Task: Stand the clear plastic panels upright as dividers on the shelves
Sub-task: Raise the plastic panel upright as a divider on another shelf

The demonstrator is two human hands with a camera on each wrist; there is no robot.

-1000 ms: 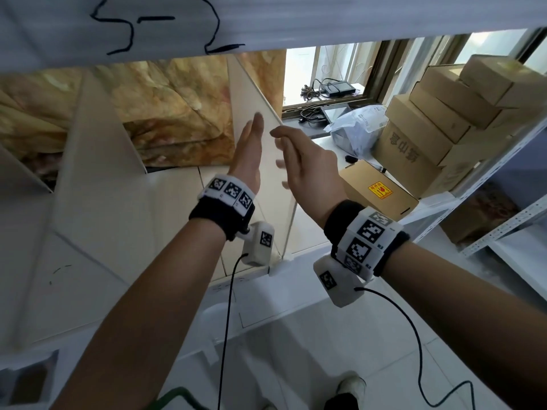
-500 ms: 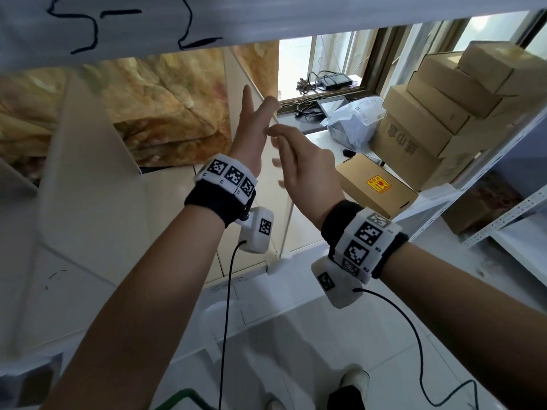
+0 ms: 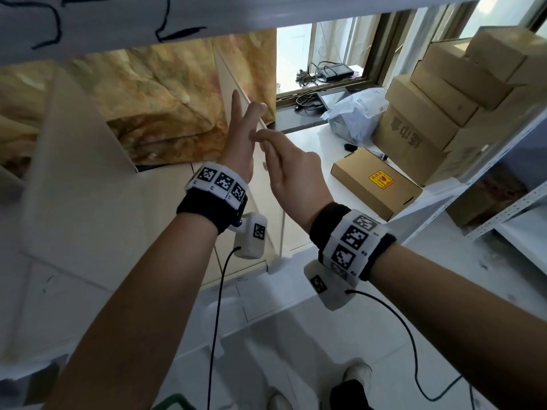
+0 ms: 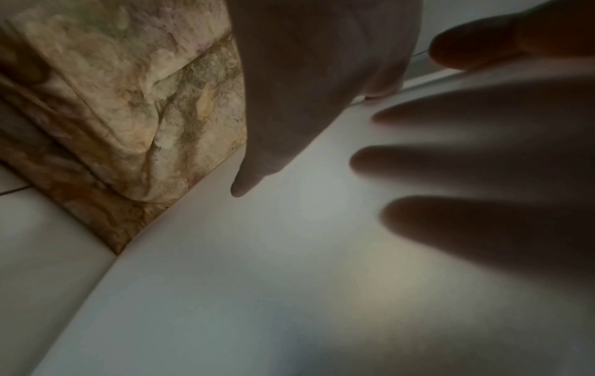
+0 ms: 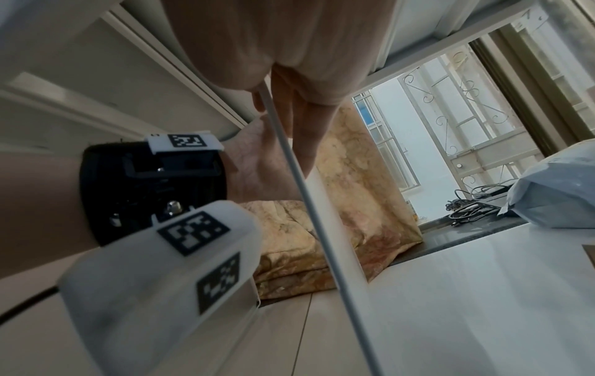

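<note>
A clear, milky panel (image 3: 227, 82) stands upright on the shelf (image 3: 165, 208), its thin near edge (image 5: 322, 241) toward me. My left hand (image 3: 241, 137) lies with straight fingers (image 4: 306, 76) on the panel's left face (image 4: 257, 279), and its thumb (image 5: 302, 132) hooks over the edge onto the right face. My right hand (image 3: 290, 167) lies flat against the right face; its fingers show as dark shadows through the plastic in the left wrist view. Another panel (image 3: 74, 179) stands upright further left.
A marbled yellow-brown sheet (image 3: 165, 99) backs the shelf. The upper shelf board (image 3: 266, 13) hangs just above the hands. To the right are a flat cardboard box (image 3: 376, 184), stacked cartons (image 3: 444, 113) and a grey plastic bag (image 3: 355, 110). Tiled floor and my shoes are below.
My left hand has slid up the panel, spread its fingers and brought the thumb over the edge. The right hand stays flat on the other face.
</note>
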